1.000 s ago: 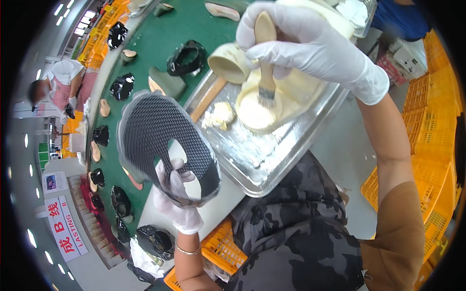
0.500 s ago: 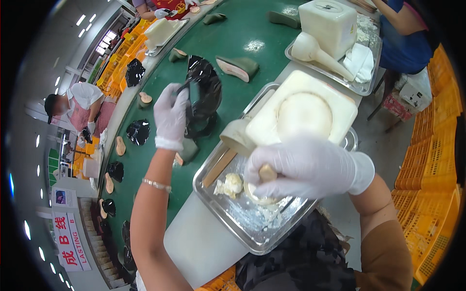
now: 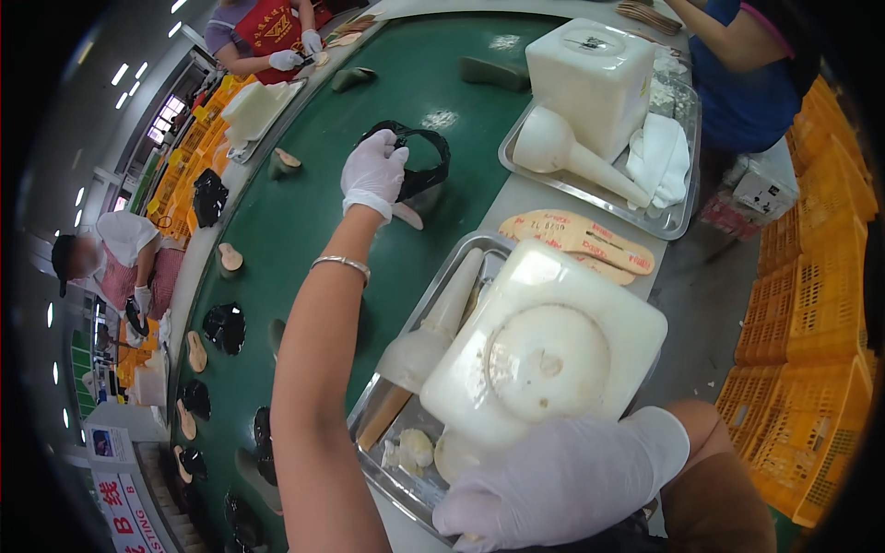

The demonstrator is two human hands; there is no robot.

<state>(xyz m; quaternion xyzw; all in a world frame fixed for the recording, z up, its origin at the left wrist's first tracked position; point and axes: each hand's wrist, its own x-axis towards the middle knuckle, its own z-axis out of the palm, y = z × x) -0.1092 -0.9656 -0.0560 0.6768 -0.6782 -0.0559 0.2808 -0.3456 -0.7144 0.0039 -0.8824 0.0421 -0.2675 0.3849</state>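
Observation:
My left hand [image 3: 376,170], in a white glove, is closed on the edge of a glossy black shoe upper [image 3: 433,164]. It holds the upper over the green belt, just above a dark green shoe last [image 3: 408,215] with a pale sole. My right hand [image 3: 562,475], also gloved, is curled shut at the near edge of the metal tray [image 3: 361,433]. A bit of something pale shows at its fingertips, but the hand hides the rest. Close beside it in the tray stand a white plastic container [image 3: 548,355] and a funnel-shaped white vessel [image 3: 429,346].
A wooden stick [image 3: 383,417] and a cream-coloured lump [image 3: 411,452] lie in the tray. Printed insoles [image 3: 576,241] rest beyond it. A second tray [image 3: 678,221] holds another container [image 3: 590,83] and a cloth [image 3: 659,161]. Orange crates [image 3: 802,405] stack at right; co-workers stand around the belt.
My left hand has carried the upper away and to the right, and the upper's opening now shows. My right hand has drawn down toward me; the wooden handle seen in it earlier is hidden.

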